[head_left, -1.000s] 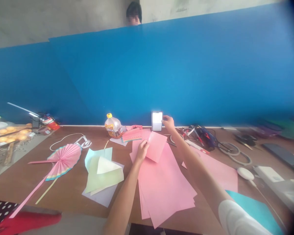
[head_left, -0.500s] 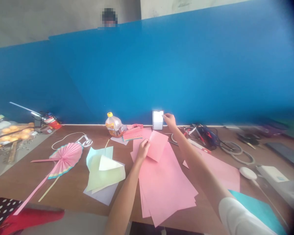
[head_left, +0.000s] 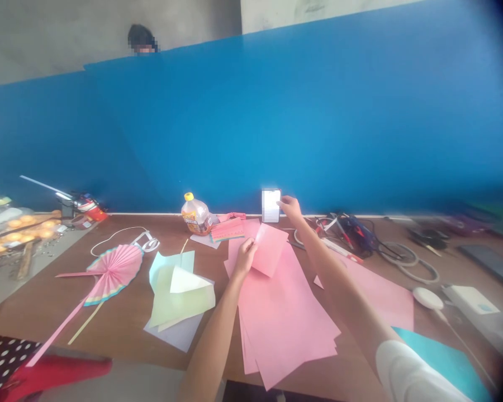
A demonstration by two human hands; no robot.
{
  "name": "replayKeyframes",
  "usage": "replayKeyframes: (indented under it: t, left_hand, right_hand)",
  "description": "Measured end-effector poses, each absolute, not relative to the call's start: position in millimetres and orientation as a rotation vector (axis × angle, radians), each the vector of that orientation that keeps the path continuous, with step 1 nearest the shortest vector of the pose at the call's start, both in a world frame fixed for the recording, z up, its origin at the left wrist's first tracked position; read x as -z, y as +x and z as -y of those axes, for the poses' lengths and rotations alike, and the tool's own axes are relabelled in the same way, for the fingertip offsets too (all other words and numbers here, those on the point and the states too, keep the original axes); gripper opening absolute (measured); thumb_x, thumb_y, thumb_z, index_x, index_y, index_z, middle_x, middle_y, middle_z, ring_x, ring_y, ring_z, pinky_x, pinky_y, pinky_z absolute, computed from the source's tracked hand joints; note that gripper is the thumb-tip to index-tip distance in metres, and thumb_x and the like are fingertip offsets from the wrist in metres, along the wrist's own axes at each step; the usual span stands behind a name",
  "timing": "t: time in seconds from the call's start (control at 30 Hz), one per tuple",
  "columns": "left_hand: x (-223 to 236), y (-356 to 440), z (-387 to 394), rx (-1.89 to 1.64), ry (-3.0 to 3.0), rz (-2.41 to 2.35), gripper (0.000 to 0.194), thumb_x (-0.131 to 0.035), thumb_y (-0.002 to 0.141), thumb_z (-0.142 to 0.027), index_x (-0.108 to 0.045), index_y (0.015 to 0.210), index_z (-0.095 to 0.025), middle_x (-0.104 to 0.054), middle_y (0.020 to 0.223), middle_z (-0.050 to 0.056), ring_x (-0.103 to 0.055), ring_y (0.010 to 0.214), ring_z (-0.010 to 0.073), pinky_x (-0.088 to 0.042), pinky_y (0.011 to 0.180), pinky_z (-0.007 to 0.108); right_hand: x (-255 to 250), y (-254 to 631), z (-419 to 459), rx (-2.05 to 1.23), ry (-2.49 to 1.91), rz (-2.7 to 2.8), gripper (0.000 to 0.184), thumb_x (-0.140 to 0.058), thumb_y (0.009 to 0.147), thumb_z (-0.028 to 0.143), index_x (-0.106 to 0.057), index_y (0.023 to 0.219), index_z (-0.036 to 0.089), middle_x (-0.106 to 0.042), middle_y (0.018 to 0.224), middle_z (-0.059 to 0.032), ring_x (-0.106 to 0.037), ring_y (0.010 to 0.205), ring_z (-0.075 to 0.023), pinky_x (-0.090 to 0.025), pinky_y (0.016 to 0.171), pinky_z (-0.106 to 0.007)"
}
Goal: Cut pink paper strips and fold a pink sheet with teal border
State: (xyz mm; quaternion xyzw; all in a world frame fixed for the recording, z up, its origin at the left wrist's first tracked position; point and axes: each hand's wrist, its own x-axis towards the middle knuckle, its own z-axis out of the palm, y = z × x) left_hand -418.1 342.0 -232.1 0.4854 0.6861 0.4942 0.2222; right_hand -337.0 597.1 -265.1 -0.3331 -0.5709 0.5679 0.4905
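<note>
- Currently, the left hand (head_left: 245,258) is closed in a pinch on the lower edge of a small pink paper sheet (head_left: 270,250), which stands tilted above the pile.
- Beneath it, a loose pile of large matte pink paper sheets (head_left: 285,326) lies fanned and overlapping on a smooth brown wooden tabletop (head_left: 113,329).
- The right hand (head_left: 291,209), its forearm emerging from a white sleeve (head_left: 414,374), is at the right edge of an upright phone (head_left: 270,205) with a bright, glaring screen; whether it grips the phone cannot be determined.
- Left of the pile, a pale green paper sheet (head_left: 180,298) with a curled triangular flap rests on a white paper sheet (head_left: 171,332).
- Further left lies a pleated pink paper fan (head_left: 115,268), semicircular with a striped rim.
- Behind the pile stands a clear plastic bottle (head_left: 197,215) with a yellow cap, against a glossy blue board (head_left: 251,111).
- Right of the phone, dark cables and tools (head_left: 347,234) lie tangled.
</note>
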Motion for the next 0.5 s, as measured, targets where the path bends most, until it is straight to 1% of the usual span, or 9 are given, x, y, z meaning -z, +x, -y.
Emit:
replayKeyframes:
  t: [0.1,0.17,0.3,0.5]
  left_hand:
    - [232.3,-418.6,-341.7,-1.37,1.322,-1.906,0.028,-0.051,0.082,-0.039,-0.037,0.068,-0.019,-0.029,0.067,-0.003,-0.026,0.063,0.0107,-0.023,0.061,0.024]
    - [232.2,-418.7,-341.5,-1.375,1.326,-1.905,0.029,-0.051,0.082,-0.04,-0.037,0.068,-0.019,-0.028,0.067,-0.003,-0.026,0.064,0.0107,-0.023,0.061,0.024]
    - [230.4,-418.1,-340.5,-1.379,1.331,-1.904,0.029,-0.051,0.083,-0.041,-0.039,0.069,-0.018,-0.028,0.068,-0.003,-0.027,0.065,0.0108,-0.024,0.062,0.024]
    - [230.0,-419.0,-340.6,-1.37,1.321,-1.896,0.028,-0.051,0.083,-0.04,-0.039,0.07,-0.018,-0.029,0.068,-0.003,-0.027,0.065,0.0107,-0.024,0.062,0.024]
  right_hand:
    - [261.0,-336.0,-595.9,-1.411,-0.822,1.357,0.035,-0.059,0.071,0.043,-0.07,0.086,0.014,-0.065,0.071,-0.0046,-0.056,0.062,-0.0165,-0.044,0.062,-0.029]
    - [258.7,-335.4,-595.1,-1.427,-0.825,1.341,0.036,-0.059,0.071,0.043,-0.07,0.086,0.013,-0.064,0.068,-0.0045,-0.055,0.06,-0.0161,-0.043,0.06,-0.029]
    - [258.3,-334.6,-593.6,-1.445,-0.8,1.329,0.035,-0.059,0.071,0.042,-0.07,0.086,0.013,-0.066,0.072,-0.0054,-0.054,0.061,-0.0153,-0.044,0.06,-0.028]
    - [263.3,-336.6,-593.8,-1.434,-0.762,1.343,0.034,-0.059,0.069,0.036,-0.07,0.091,0.013,-0.069,0.081,-0.0058,-0.056,0.065,-0.0151,-0.045,0.062,-0.028]
